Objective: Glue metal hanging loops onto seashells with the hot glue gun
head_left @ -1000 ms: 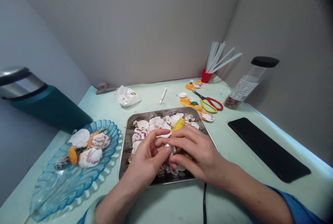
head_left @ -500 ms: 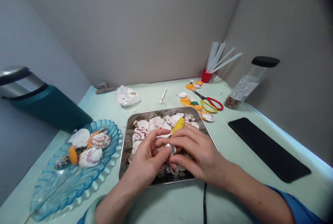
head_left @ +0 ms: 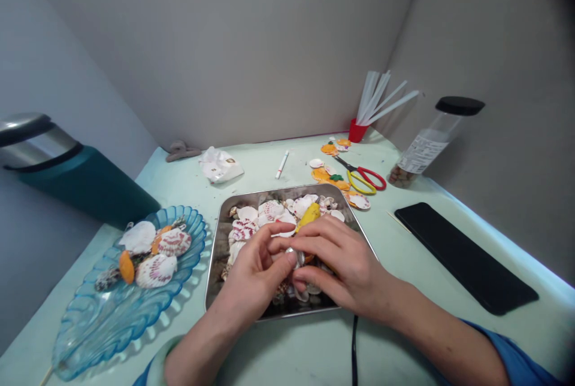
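Over a metal tray (head_left: pixel 214 272) full of seashells, my two hands meet at a small shiny silvery object (head_left: pixel 294 256). My left hand (head_left: pixel 258 266) pinches it between thumb and fingers. From the right, my right hand (head_left: pixel 339 260) closes around the same object, its fingertips partly covering it. What the object is cannot be made out. White and purple shells (head_left: pixel 271 211) fill the tray behind my fingers, and a yellow piece (head_left: pixel 308 216) lies just beyond my right hand.
Left: a blue leaf-shaped glass dish (head_left: pixel 112 335) with shells and a green bottle (head_left: pixel 90 185). Behind: a crumpled white packet (head_left: pixel 220 166), a marker (head_left: pixel 282 165), scissors (head_left: pixel 366 179) and a red cup (head_left: pixel 357 131) of glue sticks. Right: a jar (head_left: pixel 422 149) and a black flat object (head_left: pixel 465 257).
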A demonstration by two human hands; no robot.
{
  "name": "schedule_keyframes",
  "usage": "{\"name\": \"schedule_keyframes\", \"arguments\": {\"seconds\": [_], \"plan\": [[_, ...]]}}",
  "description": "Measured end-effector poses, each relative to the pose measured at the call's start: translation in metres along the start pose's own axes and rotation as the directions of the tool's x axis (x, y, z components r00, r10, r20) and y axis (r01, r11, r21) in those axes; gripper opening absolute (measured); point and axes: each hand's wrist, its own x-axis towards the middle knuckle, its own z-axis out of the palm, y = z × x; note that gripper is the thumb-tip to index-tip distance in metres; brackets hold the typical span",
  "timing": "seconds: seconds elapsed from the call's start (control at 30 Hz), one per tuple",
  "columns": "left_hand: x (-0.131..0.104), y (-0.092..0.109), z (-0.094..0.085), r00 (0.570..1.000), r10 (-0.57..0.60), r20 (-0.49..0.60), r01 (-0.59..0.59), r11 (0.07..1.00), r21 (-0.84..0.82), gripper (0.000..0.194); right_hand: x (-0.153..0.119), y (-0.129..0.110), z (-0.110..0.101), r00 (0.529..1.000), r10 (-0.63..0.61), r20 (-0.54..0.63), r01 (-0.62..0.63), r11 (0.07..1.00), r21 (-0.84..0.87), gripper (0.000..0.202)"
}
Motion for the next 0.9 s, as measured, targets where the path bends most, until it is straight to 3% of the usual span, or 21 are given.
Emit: {"name": "schedule_keyframes", "arguments": {"seconds": [0.9], "plan": [[-0.0001, 0.0003, -0.0001, 1.000, 0.002, 0.008, -0.002, 1.000, -0.001, 0.039, 0.0000, 0.0011, 0.0007, 1.000, -0.013, -0.012, 0.013, 1.000, -0.007, 0.030]]}}
